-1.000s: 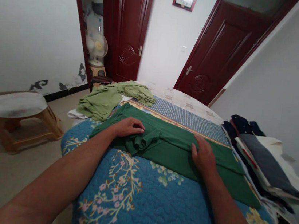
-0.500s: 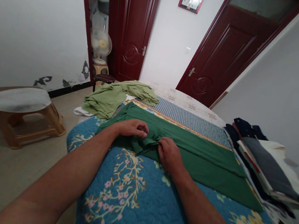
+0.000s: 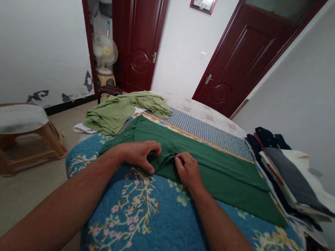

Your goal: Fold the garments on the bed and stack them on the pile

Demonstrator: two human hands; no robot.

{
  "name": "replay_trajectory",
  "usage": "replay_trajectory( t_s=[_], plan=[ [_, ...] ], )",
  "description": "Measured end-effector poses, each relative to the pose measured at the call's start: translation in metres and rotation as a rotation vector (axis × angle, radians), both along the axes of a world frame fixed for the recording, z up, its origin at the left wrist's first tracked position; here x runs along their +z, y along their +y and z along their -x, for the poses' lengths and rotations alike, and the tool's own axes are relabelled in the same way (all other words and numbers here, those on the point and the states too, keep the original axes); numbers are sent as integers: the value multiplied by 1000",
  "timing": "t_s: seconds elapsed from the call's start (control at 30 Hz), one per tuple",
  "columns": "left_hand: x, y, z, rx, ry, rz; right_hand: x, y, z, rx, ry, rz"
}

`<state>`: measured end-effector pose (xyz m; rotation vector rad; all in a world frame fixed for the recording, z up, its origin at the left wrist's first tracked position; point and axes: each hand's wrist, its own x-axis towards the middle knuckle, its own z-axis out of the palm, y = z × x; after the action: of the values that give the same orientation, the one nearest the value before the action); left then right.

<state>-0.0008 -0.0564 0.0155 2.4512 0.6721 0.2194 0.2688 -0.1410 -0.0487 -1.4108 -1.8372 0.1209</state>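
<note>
A dark green garment, which looks like a pair of trousers (image 3: pixel 228 179), lies stretched across the blue floral quilt (image 3: pixel 184 234). Near its middle the cloth is gathered into small folds. My right hand (image 3: pixel 187 168) pinches the gathered cloth between thumb and fingers. Just to the left, my left hand (image 3: pixel 141 155) rests over the green cloth, thumb and fingers spread apart in a C shape. A light green garment (image 3: pixel 110 114) lies crumpled beyond my left hand.
A stack of folded clothes (image 3: pixel 291 170) sits at the table's right side. On the left stands a plastic stool (image 3: pixel 36 137) with a pale top. A fan (image 3: pixel 104 51) is in the far doorway, beside a dark red door (image 3: pixel 144 32).
My left hand has opened, its thumb swinging down and away from the fingers. The right hand still pinches the green cloth. The whole view has shifted slightly.
</note>
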Motion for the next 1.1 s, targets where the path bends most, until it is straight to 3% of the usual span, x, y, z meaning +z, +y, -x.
replay_trajectory(
  t_s=[0.13, 0.27, 0.37, 0.5, 0.6, 0.77, 0.9, 0.97, 1.1],
  plan=[
    [-5, -34, -10, 140, 47, -199, -1, -1, 2, 37, -6, -51],
    [-16, -56, -24, 249, 0, -330, 6, -9, 6, -64, -225, -31],
    [-17, -53, -19, 270, -157, -275, 15, -21, 7, -166, -453, 15],
    [-12, -42, 5, 259, -329, -113, 22, -32, 5, -136, -611, 26],
    [-12, -42, 19, 350, -312, -58, 22, -32, 3, -74, -622, -6],
    [-19, -54, 24, 469, -293, -267, 20, -27, 4, 17, -649, 12],
    [-24, -57, 32, 503, -340, -265, 20, -28, 5, 87, -584, -19],
    [-26, -55, 39, 479, -299, -219, 19, -29, 5, 80, -512, -29],
    [-28, -54, 45, 296, -148, -224, 16, -26, 5, 17, -423, 25]
  ],
)
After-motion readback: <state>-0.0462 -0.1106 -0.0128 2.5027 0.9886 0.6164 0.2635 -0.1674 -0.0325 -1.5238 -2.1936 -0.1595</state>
